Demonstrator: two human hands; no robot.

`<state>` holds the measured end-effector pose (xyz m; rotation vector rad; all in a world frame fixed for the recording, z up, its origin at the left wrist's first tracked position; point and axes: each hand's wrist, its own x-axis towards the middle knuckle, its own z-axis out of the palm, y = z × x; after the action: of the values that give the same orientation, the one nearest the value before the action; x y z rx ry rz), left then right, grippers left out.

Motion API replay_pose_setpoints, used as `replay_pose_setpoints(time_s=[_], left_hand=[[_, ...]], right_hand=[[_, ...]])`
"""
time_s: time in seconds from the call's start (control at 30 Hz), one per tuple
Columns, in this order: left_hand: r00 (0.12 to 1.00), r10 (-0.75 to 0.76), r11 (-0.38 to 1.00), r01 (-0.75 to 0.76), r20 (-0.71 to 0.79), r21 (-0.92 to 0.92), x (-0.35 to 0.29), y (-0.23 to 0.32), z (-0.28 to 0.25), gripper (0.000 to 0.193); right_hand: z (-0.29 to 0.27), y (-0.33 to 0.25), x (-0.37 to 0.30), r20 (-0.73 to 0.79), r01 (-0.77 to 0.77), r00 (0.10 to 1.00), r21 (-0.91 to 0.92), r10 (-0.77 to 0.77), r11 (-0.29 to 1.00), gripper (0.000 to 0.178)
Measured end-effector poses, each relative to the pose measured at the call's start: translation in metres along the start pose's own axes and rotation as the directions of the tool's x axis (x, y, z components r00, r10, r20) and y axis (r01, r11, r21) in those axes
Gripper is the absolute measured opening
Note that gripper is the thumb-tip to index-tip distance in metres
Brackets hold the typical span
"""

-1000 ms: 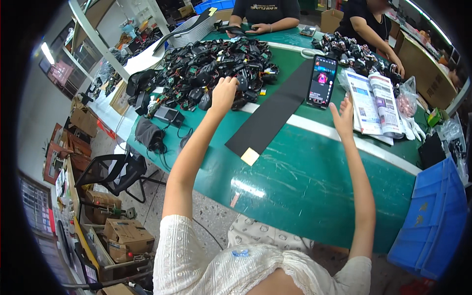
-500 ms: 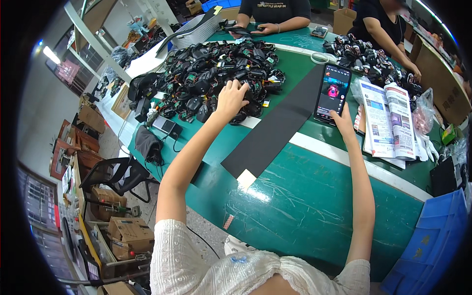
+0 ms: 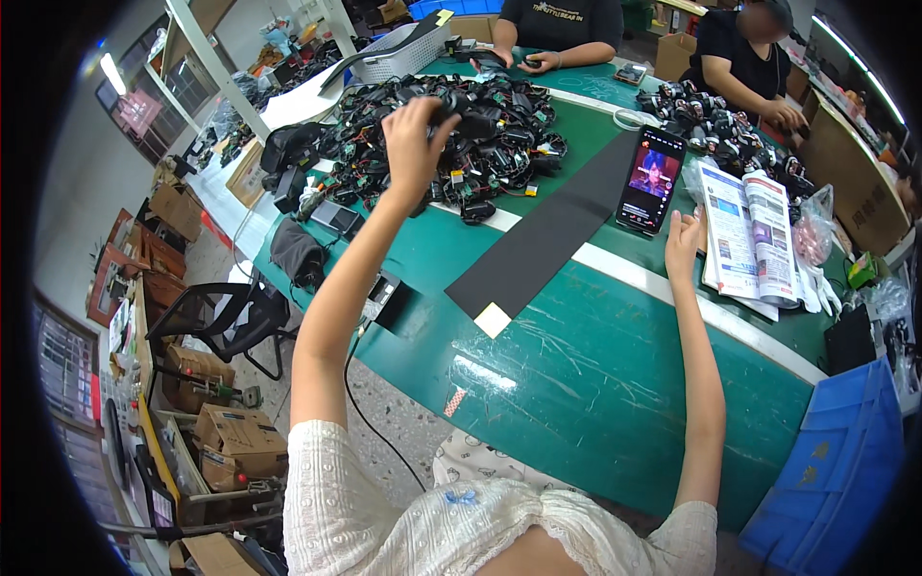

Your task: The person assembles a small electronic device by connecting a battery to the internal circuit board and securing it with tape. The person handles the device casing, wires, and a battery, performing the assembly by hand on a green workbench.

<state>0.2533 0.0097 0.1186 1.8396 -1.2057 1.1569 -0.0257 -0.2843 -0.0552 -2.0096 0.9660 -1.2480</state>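
My left hand [image 3: 413,152] is raised over the near part of a heap of black plastic devices [image 3: 370,120] with wires and green circuit boards. Its fingers and thumb close round one black device [image 3: 449,106], whose exact kind I cannot make out. Just below the phone [image 3: 653,180], whose screen is lit, my right hand [image 3: 682,248] holds nothing, its fingers loosely bent and slightly apart. The phone stands tilted up at the edge of a long black strip [image 3: 538,235] on the green table [image 3: 595,384].
To the right lie an open magazine [image 3: 735,235] and a clear plastic bag [image 3: 814,228]. A second heap [image 3: 715,120] of black and silvery parts is beyond. Two people sit across the table. A blue crate [image 3: 826,470] stands at the right, a white basket [image 3: 399,62] at the back.
My left hand has risen off the heap, up and to the left, with a black device in it. My right hand has drawn away from the phone, whose screen picture has changed.
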Motion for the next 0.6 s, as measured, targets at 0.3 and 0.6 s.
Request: replay_pose_setpoints(time_s=[0.3,0.6], left_hand=[[0.938,-0.072,0.948,0.17,0.34,-0.268,0.011,0.07,-0.048,0.031],[0.898,0.208,0.692,0.144,0.387,-0.707,-0.069,0.217,-0.066,0.023]], right_hand=[[-0.062,-0.106,-0.088,0.219,0.017,0.974,0.215,-0.065,0.977,0.04],[-0.121,-0.154,-0.174,0.808,-0.785,0.585,0.586,-0.073,0.199,0.047]])
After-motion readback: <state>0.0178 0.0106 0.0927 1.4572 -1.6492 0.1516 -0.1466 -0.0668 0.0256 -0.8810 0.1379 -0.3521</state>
